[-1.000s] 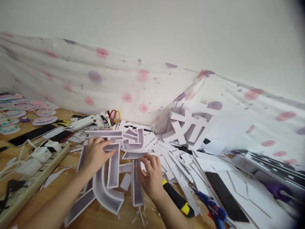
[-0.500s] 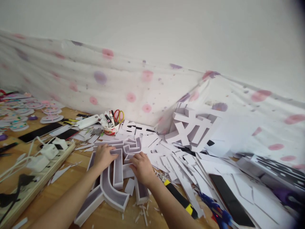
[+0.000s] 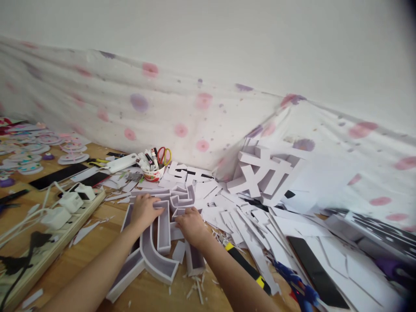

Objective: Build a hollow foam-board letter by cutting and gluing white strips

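Note:
A white hollow character (image 3: 151,251), built of thin upright strips with open grey channels, lies on the wooden table in front of me. My left hand (image 3: 144,212) is closed over its upper left part, with the thumb lying across a channel to the right. At the character's right side, my right hand (image 3: 191,225) has its fingers curled onto a strip wall. The fingertips are partly hidden behind that wall and by the hand itself. A small white paper piece (image 3: 178,251) lies between the strokes below my hands.
A second white character (image 3: 260,171) leans at the back. Right of me lie a yellow-black cutter (image 3: 247,266), a blue glue gun (image 3: 294,281), a phone (image 3: 315,271) and paper offcuts (image 3: 250,242). A power strip (image 3: 61,242) runs along the left, behind it a pen cup (image 3: 154,174).
The whole view has shifted slightly, so things appear a little further right. Both hands stay on the character in nearly the same grip.

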Demonstrator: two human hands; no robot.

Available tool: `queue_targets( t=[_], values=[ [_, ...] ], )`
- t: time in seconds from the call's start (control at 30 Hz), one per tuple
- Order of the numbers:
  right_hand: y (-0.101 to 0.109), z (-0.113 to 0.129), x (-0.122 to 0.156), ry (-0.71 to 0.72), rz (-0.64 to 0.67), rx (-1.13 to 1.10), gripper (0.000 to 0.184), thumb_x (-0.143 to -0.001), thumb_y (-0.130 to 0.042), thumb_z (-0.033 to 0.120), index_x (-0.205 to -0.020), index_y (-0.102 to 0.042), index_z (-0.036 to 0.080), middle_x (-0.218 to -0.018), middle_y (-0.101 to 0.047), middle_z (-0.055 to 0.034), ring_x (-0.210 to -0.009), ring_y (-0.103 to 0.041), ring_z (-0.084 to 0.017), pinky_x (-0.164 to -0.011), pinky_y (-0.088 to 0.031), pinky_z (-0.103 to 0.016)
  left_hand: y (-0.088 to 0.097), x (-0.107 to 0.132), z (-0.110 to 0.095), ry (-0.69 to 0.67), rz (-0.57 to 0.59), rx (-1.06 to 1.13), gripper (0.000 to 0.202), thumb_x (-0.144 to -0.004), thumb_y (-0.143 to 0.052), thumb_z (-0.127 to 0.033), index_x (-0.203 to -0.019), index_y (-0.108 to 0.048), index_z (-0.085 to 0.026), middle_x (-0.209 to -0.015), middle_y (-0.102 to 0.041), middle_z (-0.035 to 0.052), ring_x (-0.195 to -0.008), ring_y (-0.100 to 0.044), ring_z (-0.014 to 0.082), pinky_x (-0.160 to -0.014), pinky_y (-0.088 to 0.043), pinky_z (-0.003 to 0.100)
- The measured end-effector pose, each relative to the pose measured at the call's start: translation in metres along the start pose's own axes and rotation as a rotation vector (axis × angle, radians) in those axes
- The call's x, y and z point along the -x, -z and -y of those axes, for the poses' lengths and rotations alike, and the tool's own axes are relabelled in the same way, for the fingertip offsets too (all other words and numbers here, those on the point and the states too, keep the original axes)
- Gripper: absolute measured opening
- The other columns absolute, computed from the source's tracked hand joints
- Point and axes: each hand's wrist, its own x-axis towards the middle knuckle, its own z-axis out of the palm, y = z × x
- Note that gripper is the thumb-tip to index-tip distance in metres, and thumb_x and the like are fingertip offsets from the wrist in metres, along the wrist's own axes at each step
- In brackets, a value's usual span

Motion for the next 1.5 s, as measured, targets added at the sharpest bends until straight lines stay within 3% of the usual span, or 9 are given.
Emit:
queue_targets(
  t=[0.8,1.07,1.23,1.33,1.4,1.5],
  values=[
    [0.007,-0.001,0.000,0.036,0.013,-0.010,0.015,-0.083,-0.058,0.025,-0.078,-0.070,0.017,-0.069,-0.069,-0.0068,-0.081,-0.059,-0.022,-0.077,-0.038,-0.034,0.000,-0.001,-0.001,-0.003,0.025,-0.036,0.031,-0.068,-0.061,-0.038,-0.092,-0.072,-0.022,-0.086,-0.063,0.0083,-0.090,-0.051,0.0276,-0.086,-0.040,0.038],
    [0.014,0.004,-0.001,0.027,0.041,0.005,0.017,-0.083,-0.056,0.023,-0.076,-0.070,0.016,-0.071,-0.070,-0.0077,-0.081,-0.060,-0.022,-0.077,-0.039,-0.035,0.000,-0.001,-0.002,-0.013,0.002,-0.018,0.029,-0.068,-0.063,-0.036,-0.090,-0.073,-0.020,-0.085,-0.064,0.0113,-0.090,-0.051,0.0284,-0.083,-0.040,0.039],
    [0.016,0.007,0.003,-0.001,0.020,-0.007,0.015,-0.082,-0.057,0.022,-0.077,-0.070,0.016,-0.072,-0.070,-0.0078,-0.083,-0.060,-0.023,-0.078,-0.040,-0.035,0.002,-0.001,-0.002,-0.035,-0.034,-0.028,0.027,-0.065,-0.064,-0.036,-0.087,-0.074,-0.023,-0.083,-0.063,0.0079,-0.087,-0.052,0.0267,-0.082,-0.041,0.037],
    [0.023,0.008,0.016,-0.021,-0.105,-0.104,0.014,-0.082,-0.057,0.019,-0.090,-0.068,0.019,-0.082,-0.070,-0.0039,-0.086,-0.058,-0.021,-0.079,-0.041,-0.032,0.012,-0.001,-0.004,-0.061,-0.079,-0.026,0.027,-0.066,-0.064,-0.038,-0.088,-0.074,-0.024,-0.080,-0.062,0.0062,-0.086,-0.051,0.0255,-0.081,-0.042,0.035],
    [0.032,0.006,0.030,-0.039,-0.329,-0.270,0.021,-0.082,-0.054,0.014,-0.099,-0.064,0.021,-0.091,-0.069,-0.0022,-0.089,-0.056,-0.018,-0.080,-0.042,-0.029,0.024,-0.002,-0.008,-0.074,-0.127,-0.021,0.029,-0.069,-0.063,-0.039,-0.091,-0.073,-0.024,-0.082,-0.061,0.0062,-0.088,-0.050,0.0257,-0.084,-0.042,0.035],
    [0.043,-0.001,0.052,-0.142,-0.696,-0.452,0.017,-0.084,-0.049,0.016,-0.097,-0.059,0.021,-0.091,-0.065,-0.0039,-0.086,-0.055,-0.019,-0.076,-0.044,-0.032,0.049,-0.002,-0.021,-0.140,-0.284,-0.009,0.028,-0.072,-0.062,-0.041,-0.093,-0.072,-0.026,-0.082,-0.059,0.0053,-0.089,-0.048,0.0250,-0.086,-0.041,0.037]
  ],
)
